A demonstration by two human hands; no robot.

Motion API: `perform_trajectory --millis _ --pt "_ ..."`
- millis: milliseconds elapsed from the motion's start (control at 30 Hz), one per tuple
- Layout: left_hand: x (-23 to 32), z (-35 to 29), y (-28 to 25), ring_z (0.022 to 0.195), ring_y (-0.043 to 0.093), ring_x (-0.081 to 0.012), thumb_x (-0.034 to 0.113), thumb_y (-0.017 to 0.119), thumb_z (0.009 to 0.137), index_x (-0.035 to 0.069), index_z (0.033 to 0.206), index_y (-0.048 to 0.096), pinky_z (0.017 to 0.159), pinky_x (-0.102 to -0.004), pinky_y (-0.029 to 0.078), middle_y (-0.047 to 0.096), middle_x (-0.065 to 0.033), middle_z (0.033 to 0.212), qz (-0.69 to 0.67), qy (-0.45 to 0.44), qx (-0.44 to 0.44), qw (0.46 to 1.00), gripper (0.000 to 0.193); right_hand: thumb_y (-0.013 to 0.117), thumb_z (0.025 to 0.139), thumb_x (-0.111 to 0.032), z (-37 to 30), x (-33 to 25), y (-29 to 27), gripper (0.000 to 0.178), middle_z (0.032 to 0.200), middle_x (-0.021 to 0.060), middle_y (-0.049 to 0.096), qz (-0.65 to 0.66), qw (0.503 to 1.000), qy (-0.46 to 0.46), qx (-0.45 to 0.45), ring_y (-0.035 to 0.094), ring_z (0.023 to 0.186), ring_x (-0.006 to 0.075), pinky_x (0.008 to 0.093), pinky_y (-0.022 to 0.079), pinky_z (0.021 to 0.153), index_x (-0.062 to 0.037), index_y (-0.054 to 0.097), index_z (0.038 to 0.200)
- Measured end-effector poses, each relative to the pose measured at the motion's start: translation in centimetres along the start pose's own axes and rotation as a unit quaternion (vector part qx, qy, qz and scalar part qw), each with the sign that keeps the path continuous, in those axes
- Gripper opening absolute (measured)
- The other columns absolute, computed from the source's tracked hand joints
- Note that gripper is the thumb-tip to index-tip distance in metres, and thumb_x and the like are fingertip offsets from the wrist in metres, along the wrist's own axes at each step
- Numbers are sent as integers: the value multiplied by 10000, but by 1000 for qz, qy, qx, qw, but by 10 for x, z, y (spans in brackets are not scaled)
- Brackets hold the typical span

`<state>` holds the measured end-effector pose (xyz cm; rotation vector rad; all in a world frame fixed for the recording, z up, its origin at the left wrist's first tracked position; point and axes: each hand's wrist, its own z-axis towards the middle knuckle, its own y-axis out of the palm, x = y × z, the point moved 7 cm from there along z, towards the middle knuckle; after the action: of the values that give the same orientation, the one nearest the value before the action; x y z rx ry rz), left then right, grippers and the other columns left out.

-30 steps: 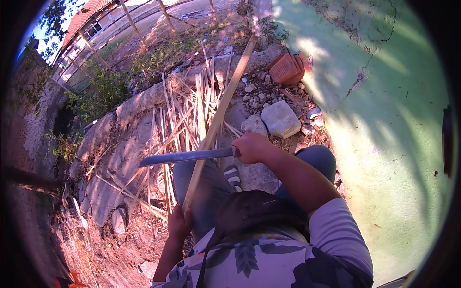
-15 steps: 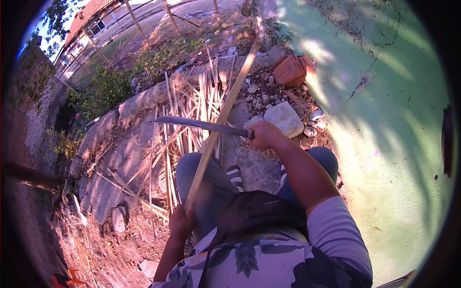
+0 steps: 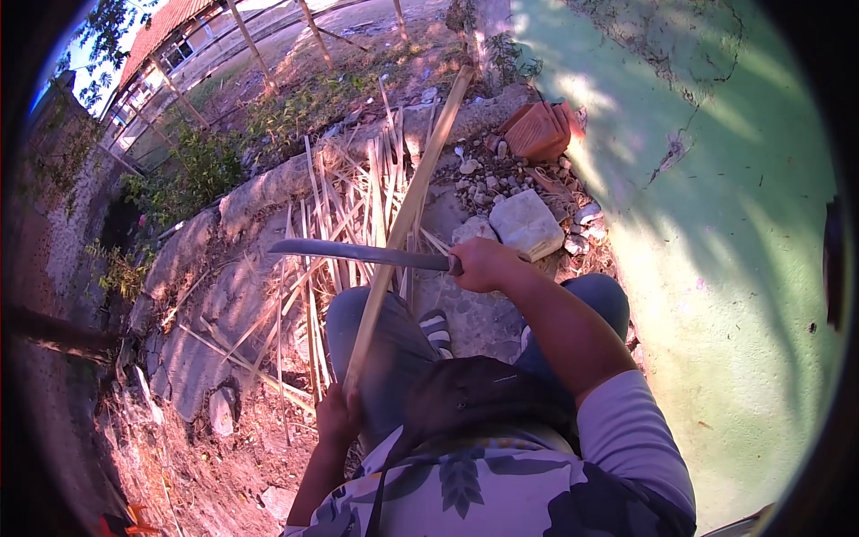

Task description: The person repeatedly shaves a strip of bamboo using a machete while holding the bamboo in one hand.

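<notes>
My right hand [image 3: 484, 265] is wrapped round the handle of a machete [image 3: 358, 252]. Its long grey blade points left and crosses over a bamboo strip [image 3: 413, 197], apparently against it. That strip slants up and away from my lap, its near end in the closed fingers of my left hand [image 3: 337, 414] beside my left thigh. Beyond my knees lies a loose heap of thin split bamboo strips [image 3: 380, 183] on the ground.
A pale stone block [image 3: 528, 224] sits right of the strips, near rubble and stacked reddish tiles [image 3: 540, 132]. The green wall [image 3: 716, 268] fills the right side. A low rough concrete ledge [image 3: 268, 190] runs along the far left, with shrubs [image 3: 201, 166] behind it.
The machete and my right hand have come nearer to me along the bamboo strip, shifting slightly left. The strip's far end has moved a little left; my left hand stays in place.
</notes>
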<state>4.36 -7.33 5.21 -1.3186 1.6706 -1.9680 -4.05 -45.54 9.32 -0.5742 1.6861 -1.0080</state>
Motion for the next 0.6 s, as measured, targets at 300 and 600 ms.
perform_trajectory --millis 300,600 --pt "1 0 -4 710 620 -498 419 496 960 14 953 543 619 -567 483 615 -269 716 -15 -4 3 1000 407 614 798 -252 8 5 5 156 831 157 687 3 1000 3 12 667 826 358 468 529 760 -121 689 838" --pt "2 -1 -2 744 617 -504 425 484 963 13 981 535 648 -574 482 619 -275 754 -10 -13 -4 1000 416 690 708 -228 4 5 11 203 785 173 662 39 999 -5 28 643 794 382 463 502 722 -75 660 838"
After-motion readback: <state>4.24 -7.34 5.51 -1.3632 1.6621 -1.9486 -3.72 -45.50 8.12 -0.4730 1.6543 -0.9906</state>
